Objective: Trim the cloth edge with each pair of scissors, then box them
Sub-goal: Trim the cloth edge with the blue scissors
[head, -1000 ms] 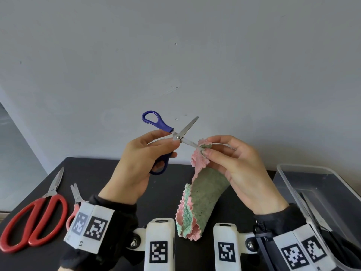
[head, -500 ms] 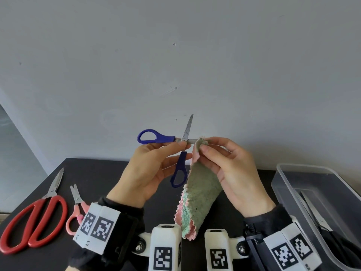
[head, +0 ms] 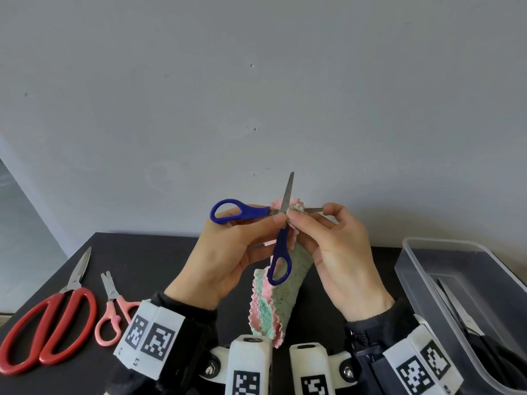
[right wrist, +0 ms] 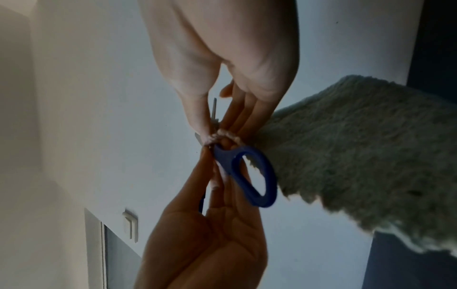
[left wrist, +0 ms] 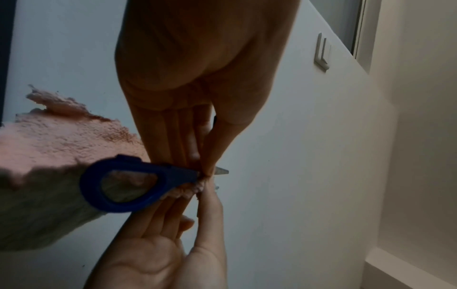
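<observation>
Grey wall, blue scissors (head: 281, 223) wide open (blades crossed), pink/green cloth (head: 281, 283) w/ scalloped edge.

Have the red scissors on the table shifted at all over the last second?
No. The red scissors lie at the table's left edge beside the pink scissors, tips toward the wall, as before; only the head camera's framing drifted slightly.

Plain grey wall (head: 256, 95) seen behind black table (head: 159, 260); light switch (left wrist: 322, 52) mounted nr window frame (left wrist: 358, 29), w/ white skirting below.
</observation>
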`<state>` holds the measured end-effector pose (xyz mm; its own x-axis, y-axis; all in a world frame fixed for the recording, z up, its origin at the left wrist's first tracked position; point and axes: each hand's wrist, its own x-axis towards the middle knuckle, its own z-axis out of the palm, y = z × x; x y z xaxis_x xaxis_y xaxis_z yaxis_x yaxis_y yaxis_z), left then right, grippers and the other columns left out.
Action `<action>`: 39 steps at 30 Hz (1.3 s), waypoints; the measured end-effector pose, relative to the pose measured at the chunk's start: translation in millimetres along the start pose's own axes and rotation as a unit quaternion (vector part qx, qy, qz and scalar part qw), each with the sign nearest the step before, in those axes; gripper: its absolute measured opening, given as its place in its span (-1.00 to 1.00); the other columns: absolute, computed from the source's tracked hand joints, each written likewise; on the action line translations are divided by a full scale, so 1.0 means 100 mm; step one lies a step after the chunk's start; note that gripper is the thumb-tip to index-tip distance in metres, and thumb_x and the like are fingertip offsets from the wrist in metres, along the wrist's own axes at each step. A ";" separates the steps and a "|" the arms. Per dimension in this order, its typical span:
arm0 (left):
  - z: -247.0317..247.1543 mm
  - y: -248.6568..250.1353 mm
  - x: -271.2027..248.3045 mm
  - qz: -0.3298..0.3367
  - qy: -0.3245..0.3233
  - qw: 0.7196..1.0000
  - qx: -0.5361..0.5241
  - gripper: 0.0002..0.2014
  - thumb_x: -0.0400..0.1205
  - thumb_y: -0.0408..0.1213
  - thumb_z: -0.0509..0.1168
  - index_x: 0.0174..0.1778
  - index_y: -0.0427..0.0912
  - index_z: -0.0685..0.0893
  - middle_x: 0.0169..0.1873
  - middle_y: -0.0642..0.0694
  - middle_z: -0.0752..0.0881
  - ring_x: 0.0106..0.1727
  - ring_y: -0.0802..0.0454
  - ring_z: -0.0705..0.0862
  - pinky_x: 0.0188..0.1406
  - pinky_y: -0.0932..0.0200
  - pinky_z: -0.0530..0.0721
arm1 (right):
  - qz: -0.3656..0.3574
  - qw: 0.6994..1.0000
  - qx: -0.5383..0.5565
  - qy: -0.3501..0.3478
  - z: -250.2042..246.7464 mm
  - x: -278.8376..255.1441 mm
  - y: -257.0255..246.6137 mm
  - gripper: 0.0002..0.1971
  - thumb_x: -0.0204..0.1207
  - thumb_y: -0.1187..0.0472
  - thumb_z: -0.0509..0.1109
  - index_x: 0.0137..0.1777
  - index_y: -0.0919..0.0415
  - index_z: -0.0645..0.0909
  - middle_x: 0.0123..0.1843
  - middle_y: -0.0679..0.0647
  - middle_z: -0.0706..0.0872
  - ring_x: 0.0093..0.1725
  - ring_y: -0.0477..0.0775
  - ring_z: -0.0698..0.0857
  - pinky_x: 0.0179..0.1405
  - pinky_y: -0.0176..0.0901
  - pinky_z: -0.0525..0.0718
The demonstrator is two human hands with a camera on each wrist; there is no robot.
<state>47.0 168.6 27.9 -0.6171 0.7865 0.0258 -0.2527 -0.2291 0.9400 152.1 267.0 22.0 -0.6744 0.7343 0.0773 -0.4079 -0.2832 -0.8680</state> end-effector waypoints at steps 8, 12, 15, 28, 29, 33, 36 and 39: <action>-0.01 -0.01 0.01 0.017 0.018 1.000 0.014 -0.68 0.34 -0.38 0.46 -0.03 -0.46 0.72 -0.15 -0.36 0.81 -0.15 -0.25 0.82 -0.17 0.00 0.81 | 0.001 0.999 0.031 0.038 0.00 0.02 0.01 -0.56 0.37 0.46 0.50 0.01 0.13 0.31 -0.23 0.23 0.83 -0.21 0.14 0.79 0.02 0.02 0.77; 0.00 -0.01 0.00 0.020 0.020 0.999 0.016 -0.62 0.32 -0.35 0.46 0.01 -0.47 0.71 -0.10 -0.39 0.81 -0.07 -0.31 0.81 -0.08 -0.07 0.80 | -0.007 0.998 0.037 0.049 -0.02 0.03 -0.02 -0.57 0.39 0.47 0.49 -0.01 0.13 0.31 -0.23 0.21 0.83 -0.20 0.14 0.80 0.04 0.02 0.78; -0.01 -0.01 0.01 0.019 0.023 1.000 0.009 -0.57 0.32 -0.34 0.46 0.07 -0.50 0.69 -0.05 -0.40 0.80 -0.01 -0.32 0.79 -0.07 -0.08 0.80 | -0.019 0.997 0.054 0.045 -0.01 0.02 -0.02 -0.60 0.39 0.48 0.48 -0.02 0.15 0.32 -0.21 0.22 0.83 -0.18 0.13 0.80 0.01 -0.03 0.80; -0.03 0.01 0.02 0.019 0.033 0.999 -0.035 -0.62 0.33 -0.33 0.45 0.03 -0.42 0.72 -0.08 -0.30 0.81 -0.07 -0.20 0.81 -0.17 0.02 0.80 | 0.004 0.999 0.033 -0.016 0.04 -0.03 -0.04 -0.62 0.16 0.27 0.53 -0.02 0.27 0.55 -0.15 0.17 0.85 -0.14 0.11 0.84 -0.23 -0.22 0.78; -0.04 0.02 0.02 0.023 0.037 0.998 -0.049 -0.65 0.33 -0.34 0.45 0.01 -0.40 0.73 -0.10 -0.27 0.82 -0.10 -0.17 0.81 -0.20 0.04 0.80 | 0.004 0.999 0.042 -0.016 0.04 -0.03 -0.04 -0.64 0.17 0.30 0.52 -0.03 0.27 0.53 -0.19 0.16 0.85 -0.18 0.09 0.83 -0.25 -0.22 0.77; -0.04 0.02 0.03 0.032 0.043 0.997 -0.059 -0.67 0.34 -0.34 0.44 0.00 -0.38 0.73 -0.10 -0.24 0.82 -0.10 -0.15 0.82 -0.22 0.06 0.79 | -0.014 0.999 0.040 -0.001 0.05 -0.03 -0.03 -0.70 0.15 0.34 0.51 -0.13 0.26 0.53 -0.24 0.15 0.84 -0.23 0.06 0.83 -0.27 -0.24 0.76; -0.03 0.02 0.02 0.033 0.039 0.997 -0.062 -0.65 0.35 -0.34 0.43 0.04 -0.39 0.72 -0.07 -0.26 0.82 -0.09 -0.15 0.81 -0.20 0.06 0.80 | -0.017 0.998 0.065 -0.010 0.03 -0.01 -0.02 -0.82 0.26 0.29 0.47 -0.13 0.30 0.68 -0.17 0.18 0.83 -0.14 0.09 0.82 -0.19 -0.22 0.77; -0.03 0.04 0.03 0.035 0.044 0.995 -0.087 -0.66 0.34 -0.36 0.42 0.02 -0.38 0.72 -0.13 -0.21 0.83 -0.17 -0.07 0.82 -0.29 0.11 0.79 | -0.006 0.994 0.096 -0.047 0.04 -0.01 -0.02 -0.80 0.44 0.37 0.34 -0.01 0.30 0.75 -0.05 0.20 0.84 -0.04 0.09 0.83 -0.11 -0.22 0.77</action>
<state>41.8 168.5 30.6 -0.6992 0.7131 0.0514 -0.3278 -0.3836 0.8634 151.3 263.9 25.4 -0.7198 0.6799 0.1401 -0.5194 -0.3936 -0.7585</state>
